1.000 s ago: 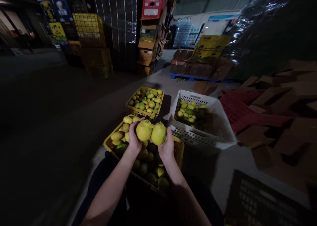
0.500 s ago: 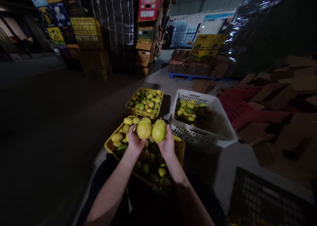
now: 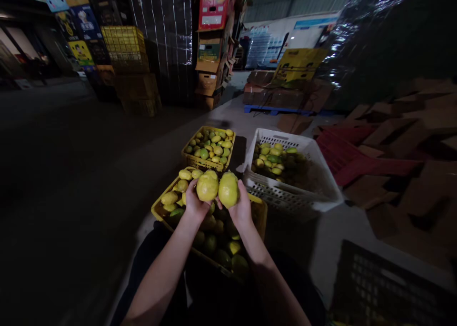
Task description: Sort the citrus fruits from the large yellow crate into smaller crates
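Over the near yellow crate [image 3: 156, 215] I hold up one lemon in each hand, side by side. My left hand [image 3: 194, 207] is closed round the underside of a yellow lemon [image 3: 207, 186]; a second round edge shows behind it, and I cannot tell whether that is another fruit. My right hand [image 3: 243, 209] grips a greener lemon [image 3: 229, 190] from below and the right. Only a narrow gap lies between the two fruits. Yellow and green lemons [image 3: 169, 198] fill the crate below, partly hidden by my forearms.
Beyond stands a second yellow crate [image 3: 200, 163] full of lemons. To the right is a white crate [image 3: 323, 173], partly filled with lemons. Flattened cardboard [image 3: 410, 192] and a red crate [image 3: 342, 157] lie farther right. A dark crate [image 3: 385, 283] sits at lower right.
The lemon in my right hand has turned slightly and shifted a little left. My left hand and its lemon have hardly moved.
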Demonstrator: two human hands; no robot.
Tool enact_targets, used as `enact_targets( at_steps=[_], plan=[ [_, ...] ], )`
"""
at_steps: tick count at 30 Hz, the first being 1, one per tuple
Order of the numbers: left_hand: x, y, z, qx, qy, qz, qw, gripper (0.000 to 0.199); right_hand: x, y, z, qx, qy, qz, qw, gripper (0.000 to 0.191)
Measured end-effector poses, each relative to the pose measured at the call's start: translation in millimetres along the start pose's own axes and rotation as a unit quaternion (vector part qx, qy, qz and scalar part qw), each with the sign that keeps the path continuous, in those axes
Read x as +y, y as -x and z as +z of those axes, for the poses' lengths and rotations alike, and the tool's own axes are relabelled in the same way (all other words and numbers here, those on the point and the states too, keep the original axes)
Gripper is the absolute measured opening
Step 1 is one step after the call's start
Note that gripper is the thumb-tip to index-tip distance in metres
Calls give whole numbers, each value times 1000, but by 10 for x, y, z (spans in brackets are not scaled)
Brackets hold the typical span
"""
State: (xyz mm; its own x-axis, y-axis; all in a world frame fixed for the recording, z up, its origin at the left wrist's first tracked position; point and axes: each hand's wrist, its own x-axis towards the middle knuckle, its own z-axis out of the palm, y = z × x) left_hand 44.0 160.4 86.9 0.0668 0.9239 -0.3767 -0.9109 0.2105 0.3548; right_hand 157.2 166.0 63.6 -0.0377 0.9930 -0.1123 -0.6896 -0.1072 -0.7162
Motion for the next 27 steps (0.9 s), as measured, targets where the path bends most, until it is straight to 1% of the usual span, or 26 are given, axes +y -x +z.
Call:
enact_targets(
  at_steps=[5,12,14,19,23,27],
  plan=[
    [7,24,44,22,26,14,999,38,-33,36,34,-26,16,8,999,49],
    [13,-8,-8,21,33,21,999,46,-30,47,17,-68,16,18,997,40],
    [22,0,-5,26,36,20,999,45,-33,57,15,-65,18,27,997,39],
    [54,39,42,69,45,17,996,39,-34,85,25,-57,36,45,997,42],
    [71,43,56,74,36,16,997,39,-24,89,18,-76,38,53,995,46],
    [82,32,41,77,37,24,996,37,-21,109,12,-81,54,60,993,49]
  ],
)
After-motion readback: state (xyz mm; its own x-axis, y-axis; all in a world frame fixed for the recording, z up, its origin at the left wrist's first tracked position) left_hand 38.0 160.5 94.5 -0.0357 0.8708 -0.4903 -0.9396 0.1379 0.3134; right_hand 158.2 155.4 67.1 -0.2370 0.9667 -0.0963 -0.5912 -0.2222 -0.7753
